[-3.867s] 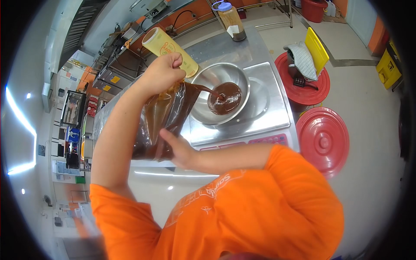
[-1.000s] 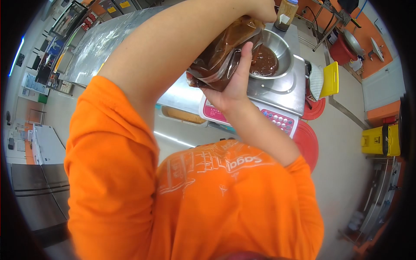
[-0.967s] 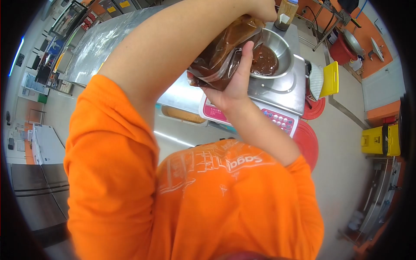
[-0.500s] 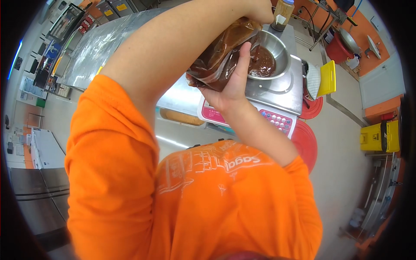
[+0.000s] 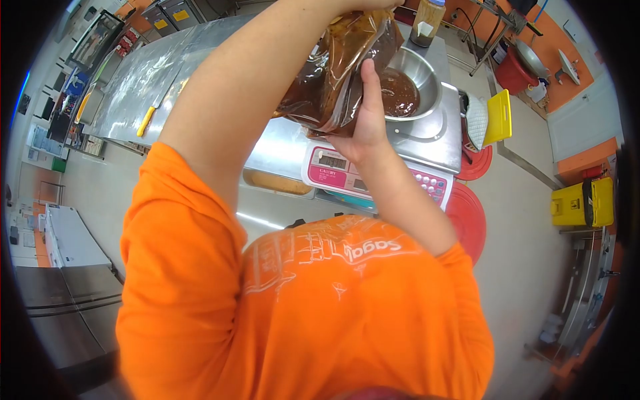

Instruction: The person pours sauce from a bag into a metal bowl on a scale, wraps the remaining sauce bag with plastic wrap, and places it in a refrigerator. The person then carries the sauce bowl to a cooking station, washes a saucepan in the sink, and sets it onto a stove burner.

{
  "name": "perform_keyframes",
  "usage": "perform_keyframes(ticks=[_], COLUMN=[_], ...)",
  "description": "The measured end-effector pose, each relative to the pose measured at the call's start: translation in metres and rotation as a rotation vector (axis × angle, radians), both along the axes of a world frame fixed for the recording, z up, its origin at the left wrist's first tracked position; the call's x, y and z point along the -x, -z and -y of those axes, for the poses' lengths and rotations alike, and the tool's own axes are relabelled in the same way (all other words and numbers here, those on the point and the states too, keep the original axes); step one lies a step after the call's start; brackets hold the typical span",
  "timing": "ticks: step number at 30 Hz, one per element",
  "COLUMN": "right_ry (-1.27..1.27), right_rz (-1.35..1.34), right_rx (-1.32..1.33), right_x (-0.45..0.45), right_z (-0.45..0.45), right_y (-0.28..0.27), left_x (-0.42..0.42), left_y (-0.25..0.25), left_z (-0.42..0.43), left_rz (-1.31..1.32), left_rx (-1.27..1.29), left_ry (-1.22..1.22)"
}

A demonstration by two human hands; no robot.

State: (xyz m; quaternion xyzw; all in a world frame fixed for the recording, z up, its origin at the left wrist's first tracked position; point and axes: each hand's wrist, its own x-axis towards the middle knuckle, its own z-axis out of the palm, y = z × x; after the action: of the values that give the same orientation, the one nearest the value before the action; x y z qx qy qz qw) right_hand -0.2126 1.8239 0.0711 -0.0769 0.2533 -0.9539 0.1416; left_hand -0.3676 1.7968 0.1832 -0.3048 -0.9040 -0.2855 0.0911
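A clear plastic bag (image 5: 337, 73) of dark brown sauce is held up at the left side of a steel bowl (image 5: 432, 75). My left hand (image 5: 375, 4), partly cut off by the top edge of the view, grips the bag's upper end. Lower down, my right hand (image 5: 360, 137) supports the bag from below, its thumb pressed along the side facing the bowl. Brown sauce (image 5: 400, 95) lies in the bowl; the bag hides part of the rim. The bowl rests on the steel plate of a pink and white scale (image 5: 328, 168), whose display is too small to read.
Behind the bowl stands a jar (image 5: 427, 25) with a blue lid. A yellow-handled knife (image 5: 146, 121) lies on the steel table (image 5: 133, 87) to the left. Red round lids (image 5: 467, 223) and a yellow board (image 5: 498, 117) are at the right, below the scale's level.
The bag has shifted left and up, and its upper part shows more. My left hand moved left and up with it. The scale's display and the knife have come into view.
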Motion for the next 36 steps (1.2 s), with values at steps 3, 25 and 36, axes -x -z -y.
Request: perform_keyframes(ticks=[3,25,36], right_ry=[0.0,-0.021,0.007], right_rz=[-0.004,0.037,0.082], right_rx=[-0.005,0.136,0.158], right_x=[0.0,-0.015,-0.013], right_z=[-0.003,0.011,0.007], right_y=[-0.002,-0.009,-0.012], left_x=[-0.002,0.011,0.022], left_y=[-0.002,0.032,0.039], left_z=[0.002,-0.025,-0.032], left_rz=[0.048,-0.02,-0.079], left_rx=[-0.048,0.297,0.384], left_ry=[-0.013,0.083,0.086])
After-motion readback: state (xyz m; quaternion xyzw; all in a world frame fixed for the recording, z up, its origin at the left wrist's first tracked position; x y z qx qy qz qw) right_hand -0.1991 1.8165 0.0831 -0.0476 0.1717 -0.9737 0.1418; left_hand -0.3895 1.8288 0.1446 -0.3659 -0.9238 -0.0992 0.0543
